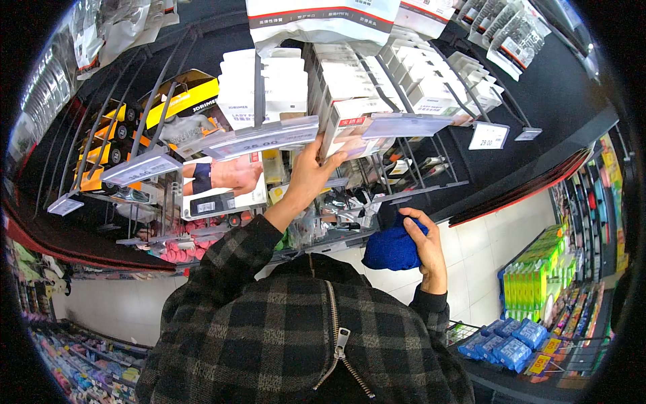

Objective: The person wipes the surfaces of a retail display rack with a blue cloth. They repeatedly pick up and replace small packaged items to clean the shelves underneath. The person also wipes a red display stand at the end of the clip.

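Note:
My left hand (308, 174) reaches up to a white underwear box (343, 123) at the front of a row hanging on a display hook. Its fingers lie along the box's left side, and the thumb is at the lower edge. Lower and to the right, my right hand (429, 242) holds a bundled blue cloth item (391, 245), thumb and fingers around its upper right side. Left of my left hand hangs a larger box (224, 187) picturing dark briefs. A clear price-tag holder (406, 126) partly covers the row I touch.
More white boxes (277, 86) and yellow-black boxes (181, 101) hang on metal hooks. Price-tag holders (262, 139) jut out from the rack. Clear packages (323, 212) hang below. To the lower right stand green boxes (530, 283) and blue packets (512, 341) beyond the tiled floor (472, 252).

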Action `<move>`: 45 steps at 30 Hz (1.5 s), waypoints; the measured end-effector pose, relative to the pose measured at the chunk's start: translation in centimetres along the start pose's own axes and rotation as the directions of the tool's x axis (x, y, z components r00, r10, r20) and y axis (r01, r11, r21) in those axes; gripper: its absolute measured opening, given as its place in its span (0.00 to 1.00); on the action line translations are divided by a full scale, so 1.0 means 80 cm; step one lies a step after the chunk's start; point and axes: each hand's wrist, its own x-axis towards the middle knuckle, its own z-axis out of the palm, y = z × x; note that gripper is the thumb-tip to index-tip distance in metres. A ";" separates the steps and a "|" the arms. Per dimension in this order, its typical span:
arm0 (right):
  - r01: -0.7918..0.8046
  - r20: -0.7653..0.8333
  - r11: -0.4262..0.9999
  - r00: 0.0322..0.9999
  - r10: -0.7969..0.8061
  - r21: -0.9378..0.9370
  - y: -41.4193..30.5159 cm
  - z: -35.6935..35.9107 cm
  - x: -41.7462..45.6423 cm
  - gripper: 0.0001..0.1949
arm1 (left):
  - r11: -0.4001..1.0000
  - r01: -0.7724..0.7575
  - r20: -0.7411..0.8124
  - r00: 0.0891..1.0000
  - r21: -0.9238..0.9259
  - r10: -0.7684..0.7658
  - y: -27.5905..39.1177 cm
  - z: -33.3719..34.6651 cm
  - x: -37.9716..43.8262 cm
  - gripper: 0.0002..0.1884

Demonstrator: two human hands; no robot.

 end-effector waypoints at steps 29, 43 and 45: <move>-0.060 0.307 0.940 0.950 -0.049 0.337 -0.023 0.019 0.028 0.14 | 0.967 0.184 0.412 0.906 -0.177 -0.097 0.034 -0.051 -0.101 0.16; -0.090 0.262 0.958 0.965 0.016 0.271 -0.034 0.017 -0.002 0.15 | 0.973 0.173 0.633 0.773 -0.152 -0.039 0.014 -0.017 -0.103 0.15; -0.088 0.257 0.956 0.966 0.013 0.280 -0.030 0.016 -0.007 0.15 | 0.992 0.096 0.527 0.849 -0.077 -0.041 0.022 -0.017 -0.099 0.15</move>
